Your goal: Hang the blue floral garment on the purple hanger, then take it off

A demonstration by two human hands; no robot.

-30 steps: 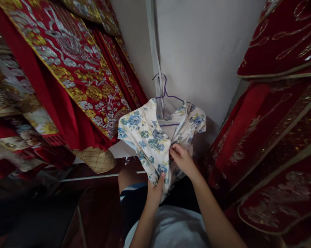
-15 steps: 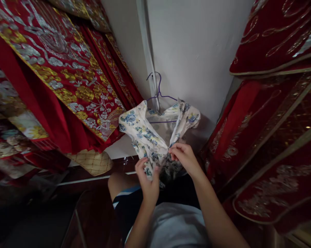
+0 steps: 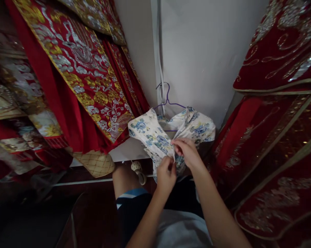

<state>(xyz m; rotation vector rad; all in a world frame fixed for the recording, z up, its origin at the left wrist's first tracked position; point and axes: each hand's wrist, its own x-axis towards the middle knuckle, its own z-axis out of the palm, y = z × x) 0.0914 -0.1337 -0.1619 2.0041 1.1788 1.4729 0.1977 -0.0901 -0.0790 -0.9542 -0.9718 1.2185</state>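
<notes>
1. The right hand (image 3: 188, 151), just right of the middle of the frame, has its thumb and fingertips pinched together on the front edge of a floral blouse (image 3: 155, 137), at the bottom of the neckline.
2. The left hand (image 3: 166, 174), just below and to the left of it in the frame, is curled nearly closed, thumb and fingers clamped on the same front edge a little lower down. I can't make out whether a fastening lies between those fingers.
3. The blouse hangs at the centre of the frame, white with blue and yellow flowers, its short sleeves spread to either side and its lower part bunched behind the hands.
4. Above the hands, a purple hanger (image 3: 168, 100) carries it, the hook up by a pale strip (image 3: 157, 41) that runs down the grey wall (image 3: 207, 51).
5. Below the hands I see the person's dark shorts (image 3: 135, 205) and pale shirt (image 3: 183, 229), at the bottom of the frame.
6. A light shoe with holes (image 3: 137, 167) sits left of the blouse's lower part, near a bare knee.
7. Further out, red cloth with gold and silver embroidery (image 3: 88, 69) fills the upper left, and dark red decorated garments (image 3: 269, 193) crowd the right side.
</notes>
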